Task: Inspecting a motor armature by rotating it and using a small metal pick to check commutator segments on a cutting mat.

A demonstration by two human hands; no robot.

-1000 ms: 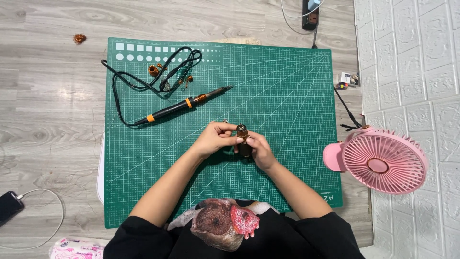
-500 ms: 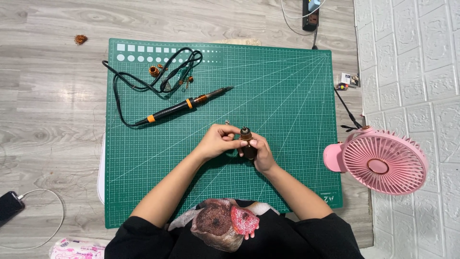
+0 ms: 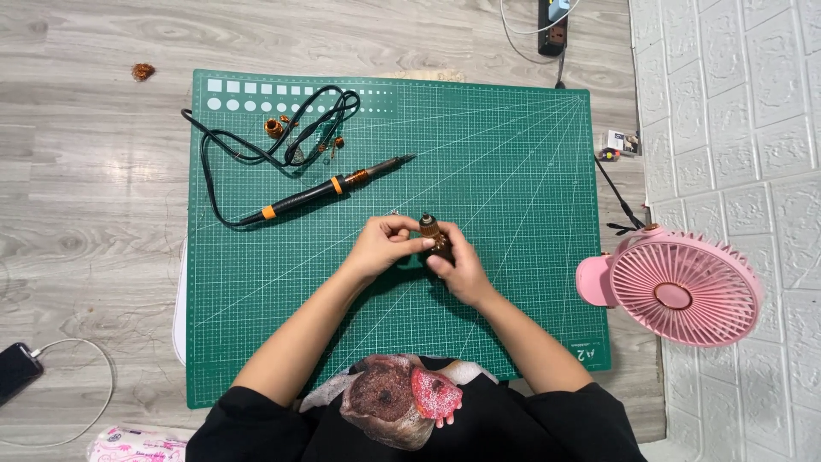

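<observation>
At frame centre, over the green gridded cutting mat [image 3: 513,171], the right hand [image 3: 460,267] grips a small brown cylindrical part with a coppery top [image 3: 432,233] while the left hand [image 3: 385,244] pinches its upper end. Steadying both wrists on the mat would likely keep the fingertip work controlled.

home hobby bench | cutting mat [image 3: 513,171] | soldering iron [image 3: 325,190] | desk fan [image 3: 676,287]

A dark phone [image 3: 17,370] lower left; pink patterned packet [image 3: 137,445] beside it.
</observation>
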